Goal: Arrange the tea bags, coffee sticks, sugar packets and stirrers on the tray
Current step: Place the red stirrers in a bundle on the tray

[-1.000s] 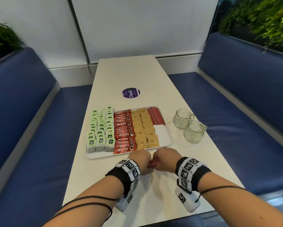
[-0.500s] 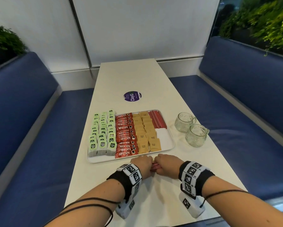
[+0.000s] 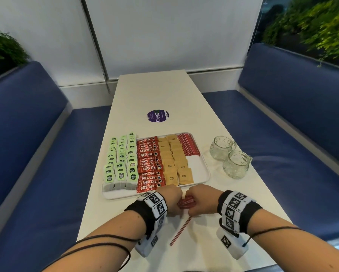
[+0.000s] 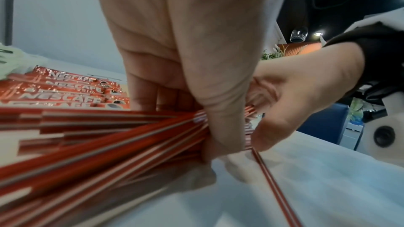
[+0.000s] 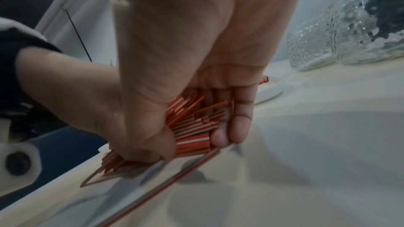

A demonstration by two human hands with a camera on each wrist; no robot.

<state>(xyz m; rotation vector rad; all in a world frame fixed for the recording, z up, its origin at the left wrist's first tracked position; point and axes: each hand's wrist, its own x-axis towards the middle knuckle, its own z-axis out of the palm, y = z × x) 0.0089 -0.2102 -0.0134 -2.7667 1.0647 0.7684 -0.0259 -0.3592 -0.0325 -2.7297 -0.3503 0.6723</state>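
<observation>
Both hands hold one bundle of red-and-white stirrers (image 3: pixel 186 202) just in front of the white tray (image 3: pixel 204 178). My left hand (image 3: pixel 169 197) grips the bundle's left end (image 4: pixel 131 130); my right hand (image 3: pixel 200 199) grips its right end (image 5: pixel 192 127). One loose stirrer (image 3: pixel 181 230) lies slanted on the table below the hands. The tray carries rows of green tea bags (image 3: pixel 121 160), red coffee sticks (image 3: pixel 149 163), brown sugar packets (image 3: pixel 174 160) and a row of stirrers (image 3: pixel 188 144) at its far right.
Two glass mugs (image 3: pixel 236 163) stand right of the tray. A purple round sticker (image 3: pixel 157 115) lies on the white table (image 3: pixel 164 91) beyond it. Blue benches (image 3: pixel 37 154) run along both sides. The table's near edge is just under my wrists.
The hands and the bundle they hold stay in place in front of the tray. A single stirrer now lies on the table below the hands.
</observation>
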